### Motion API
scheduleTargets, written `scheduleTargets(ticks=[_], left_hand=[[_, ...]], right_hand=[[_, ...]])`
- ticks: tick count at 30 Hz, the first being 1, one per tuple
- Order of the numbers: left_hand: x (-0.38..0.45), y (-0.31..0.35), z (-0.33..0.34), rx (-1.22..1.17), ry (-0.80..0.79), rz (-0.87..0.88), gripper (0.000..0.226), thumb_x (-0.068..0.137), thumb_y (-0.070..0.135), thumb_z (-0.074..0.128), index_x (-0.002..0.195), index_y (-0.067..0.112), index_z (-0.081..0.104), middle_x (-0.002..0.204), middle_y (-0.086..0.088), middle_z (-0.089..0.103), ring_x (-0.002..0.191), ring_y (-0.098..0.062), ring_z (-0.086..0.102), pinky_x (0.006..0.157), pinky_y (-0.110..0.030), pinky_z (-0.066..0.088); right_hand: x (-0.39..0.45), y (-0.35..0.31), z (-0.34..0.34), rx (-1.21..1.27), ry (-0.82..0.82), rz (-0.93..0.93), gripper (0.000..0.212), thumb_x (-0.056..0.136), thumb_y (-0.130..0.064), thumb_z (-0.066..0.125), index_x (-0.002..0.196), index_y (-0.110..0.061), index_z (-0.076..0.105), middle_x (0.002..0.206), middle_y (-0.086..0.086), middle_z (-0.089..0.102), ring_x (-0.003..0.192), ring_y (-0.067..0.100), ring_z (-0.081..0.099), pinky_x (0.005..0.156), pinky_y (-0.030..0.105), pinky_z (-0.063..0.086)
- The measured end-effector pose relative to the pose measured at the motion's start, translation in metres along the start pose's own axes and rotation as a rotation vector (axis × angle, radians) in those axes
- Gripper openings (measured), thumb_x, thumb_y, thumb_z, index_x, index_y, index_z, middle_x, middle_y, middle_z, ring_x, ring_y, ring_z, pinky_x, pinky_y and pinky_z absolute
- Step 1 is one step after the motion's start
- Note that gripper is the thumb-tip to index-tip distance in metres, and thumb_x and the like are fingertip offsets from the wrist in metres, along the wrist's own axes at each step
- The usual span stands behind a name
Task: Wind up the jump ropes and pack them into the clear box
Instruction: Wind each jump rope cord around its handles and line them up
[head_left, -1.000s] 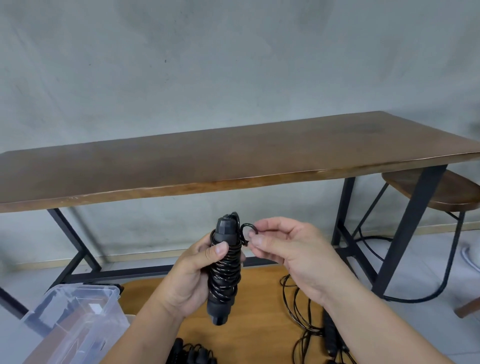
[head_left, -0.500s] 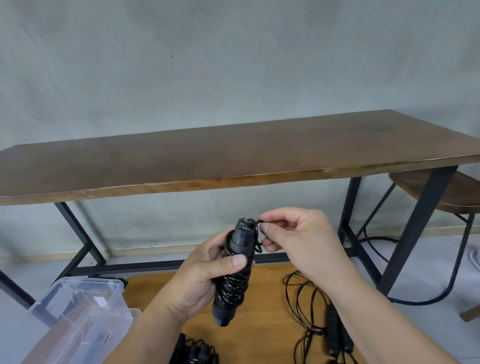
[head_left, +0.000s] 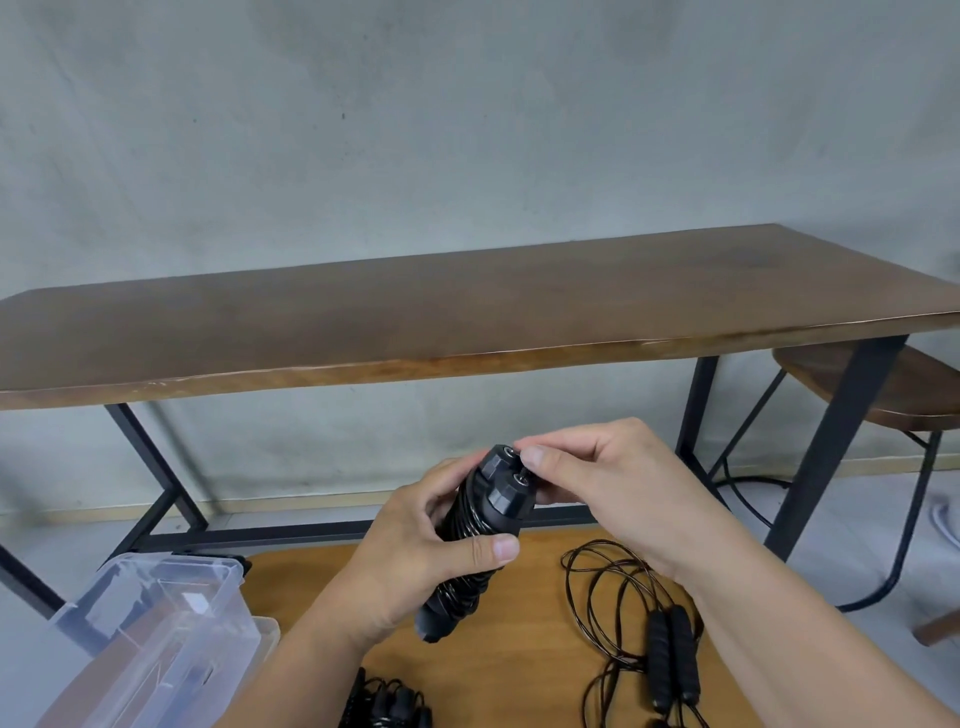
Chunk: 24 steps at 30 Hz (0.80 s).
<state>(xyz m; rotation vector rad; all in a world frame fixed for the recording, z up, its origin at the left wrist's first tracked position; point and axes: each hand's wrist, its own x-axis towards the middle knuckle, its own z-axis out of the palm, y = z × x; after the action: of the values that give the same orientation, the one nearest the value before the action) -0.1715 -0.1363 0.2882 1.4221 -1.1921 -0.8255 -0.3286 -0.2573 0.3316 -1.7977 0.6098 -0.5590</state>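
Jump ropes, black cord with black grip handles. Clear plastic box (head_left: 156, 623), lower left: contents unclear. Wound bundle (head_left: 478, 535) gripped in left hand (head_left: 415, 561); right hand's fingers (head_left: 540, 457) pinch its top end, apparently securing it. Loose rope (head_left: 660, 639) right, on counter (head_left: 519, 660): unwound.

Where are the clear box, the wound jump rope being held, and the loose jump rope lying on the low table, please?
clear box (head_left: 156, 618), head view: its near transparent wall.
wound jump rope (head_left: 470, 525), head view: coiled cord around the handles.
loose jump rope (head_left: 670, 660), head view: its paired black handles.
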Motion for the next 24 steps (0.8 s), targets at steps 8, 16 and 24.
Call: scheduleTargets(ticks=[8,16,24], left_hand=[[-0.001,0.000,0.001,-0.036,-0.011,-0.029,0.071,0.062,0.035,0.083,0.129,0.032,0.060,0.127,0.007,0.067,0.119,-0.011,0.061,0.092,-0.017,0.049],[-0.002,-0.001,0.010,-0.280,-0.069,-0.073,0.070,0.056,0.041,0.091,0.122,0.030,0.068,0.121,-0.006,0.069,0.109,-0.019,0.065,0.088,-0.024,0.050],[0.000,-0.010,0.012,-0.411,-0.060,-0.119,0.078,0.052,0.043,0.093,0.118,0.011,0.067,0.100,-0.013,0.066,0.092,-0.027,0.063,0.077,-0.029,0.052]], right_hand=[[-0.002,0.008,0.008,-0.231,0.153,-0.084,0.023,0.097,-0.017,0.058,0.113,-0.028,0.070,0.092,-0.016,0.071,0.078,-0.004,0.067,0.073,0.009,0.052],[-0.003,0.012,0.009,-0.260,0.223,-0.158,0.019,0.094,-0.013,0.060,0.088,-0.029,0.066,0.074,-0.005,0.069,0.067,0.011,0.066,0.068,0.034,0.056],[0.000,0.015,0.009,-0.169,0.187,-0.139,0.020,0.095,-0.013,0.059,0.091,-0.031,0.067,0.075,-0.002,0.068,0.066,0.011,0.067,0.068,0.034,0.059]])
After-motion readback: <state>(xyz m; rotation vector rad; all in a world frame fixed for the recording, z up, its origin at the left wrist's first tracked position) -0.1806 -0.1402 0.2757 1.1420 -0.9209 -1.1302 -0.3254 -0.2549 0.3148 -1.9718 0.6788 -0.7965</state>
